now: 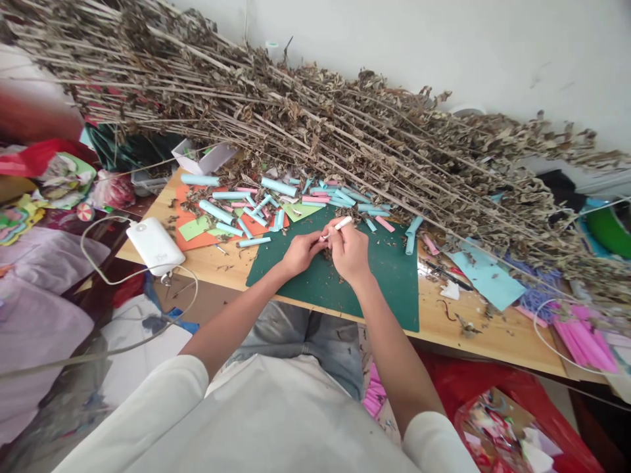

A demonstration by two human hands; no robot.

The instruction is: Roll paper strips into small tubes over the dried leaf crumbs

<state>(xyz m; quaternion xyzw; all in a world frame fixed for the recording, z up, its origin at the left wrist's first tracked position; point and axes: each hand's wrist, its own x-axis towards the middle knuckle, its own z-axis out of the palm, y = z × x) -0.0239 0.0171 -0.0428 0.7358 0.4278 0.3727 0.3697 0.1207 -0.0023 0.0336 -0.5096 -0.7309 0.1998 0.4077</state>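
Above a green cutting mat [384, 282], my two hands meet with their fingertips close together. My left hand [302, 253] is closed in a pinch on a small pink paper tube [323, 237], mostly covered by the fingers. A slim white pen-like stick [343, 223] is gripped in my right hand [351, 251], tilted, with its lower end at the pink tube. Crumbs of dried leaf lie on the mat under the hands. Just beyond are several rolled blue paper tubes [279, 186] and pink ones [384, 224].
Dried leafy stalks [296, 125] lie across the back of the wooden table [497, 338]. At left are a white power bank [156, 246] with a cable and orange paper [190, 197]. Blue paper [488, 272] and pink rolls [584, 338] lie right. Below hangs a red bag [557, 414].
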